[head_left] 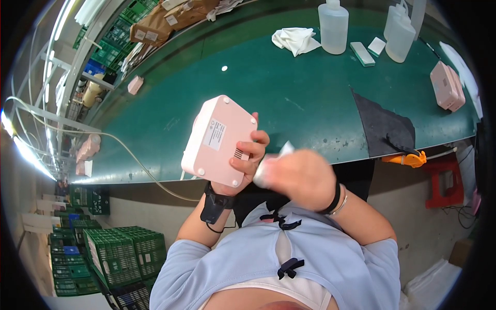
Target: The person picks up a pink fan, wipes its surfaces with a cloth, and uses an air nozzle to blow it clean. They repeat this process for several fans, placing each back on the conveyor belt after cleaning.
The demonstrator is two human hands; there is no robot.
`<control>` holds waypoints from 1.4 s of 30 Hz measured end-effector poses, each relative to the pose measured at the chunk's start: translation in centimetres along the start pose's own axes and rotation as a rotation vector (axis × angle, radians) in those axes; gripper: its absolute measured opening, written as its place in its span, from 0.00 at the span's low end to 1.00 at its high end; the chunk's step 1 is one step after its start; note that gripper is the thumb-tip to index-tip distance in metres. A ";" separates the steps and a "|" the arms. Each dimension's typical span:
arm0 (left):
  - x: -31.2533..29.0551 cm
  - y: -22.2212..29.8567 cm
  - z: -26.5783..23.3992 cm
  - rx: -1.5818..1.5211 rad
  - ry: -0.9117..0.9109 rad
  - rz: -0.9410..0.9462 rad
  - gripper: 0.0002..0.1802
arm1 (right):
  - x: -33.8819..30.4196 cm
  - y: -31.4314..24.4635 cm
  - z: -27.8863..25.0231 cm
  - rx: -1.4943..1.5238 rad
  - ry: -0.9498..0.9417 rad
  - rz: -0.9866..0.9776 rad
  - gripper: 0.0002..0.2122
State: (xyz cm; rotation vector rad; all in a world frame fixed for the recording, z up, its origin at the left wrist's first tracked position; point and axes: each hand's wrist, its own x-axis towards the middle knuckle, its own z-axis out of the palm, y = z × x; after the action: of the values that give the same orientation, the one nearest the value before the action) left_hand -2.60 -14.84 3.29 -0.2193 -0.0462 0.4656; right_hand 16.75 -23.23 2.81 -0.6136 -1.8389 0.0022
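Note:
My left hand [250, 155] grips a pink box-shaped device [232, 121] from its right side, above the bench's near edge. Its underside faces me, with a printed label, small round feet at the corners and a slotted vent by my fingers. Just to the right, my right hand [307, 178] is closed and smeared by motion. A bit of white cloth [285, 149] pokes out of its fingers. The two hands are close together; whether the cloth touches the device I cannot tell.
A green-topped bench [299, 103] spans the view. Along its back are a white cloth [295, 41], clear bottles [333, 31] and small green-white blocks [362, 54]. Pink devices [447, 87] sit far right, near a black mat [382, 124] and orange-handled tool [411, 159]. Green crates [124, 253] stand lower left.

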 end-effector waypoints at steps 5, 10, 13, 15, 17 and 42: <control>-0.5 -1.0 -2.0 -0.166 0.049 -0.154 0.35 | 1.0 2.7 0.6 0.487 0.434 0.947 0.13; -2.0 -1.4 -2.5 0.261 0.123 -0.185 0.38 | 1.4 2.6 0.7 1.055 0.162 1.037 0.18; -2.2 -1.6 -0.1 0.857 0.391 -0.136 0.43 | 1.1 2.6 0.5 1.175 0.105 1.201 0.21; -2.2 -1.9 0.6 1.154 0.533 -0.104 0.46 | 0.5 2.7 1.2 1.184 0.107 1.237 0.20; -1.9 -2.0 0.8 0.716 0.230 -0.114 0.50 | 0.0 2.8 1.4 1.190 0.110 1.259 0.20; -0.7 0.2 -0.3 0.860 -0.027 0.428 0.52 | -1.0 0.2 -0.5 0.147 -0.232 0.058 0.07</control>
State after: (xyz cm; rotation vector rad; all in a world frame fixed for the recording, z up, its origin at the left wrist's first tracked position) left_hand -3.26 -15.03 2.96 0.6358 0.1782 0.8710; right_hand 17.53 -23.58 2.09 -0.5818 -2.0223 0.2552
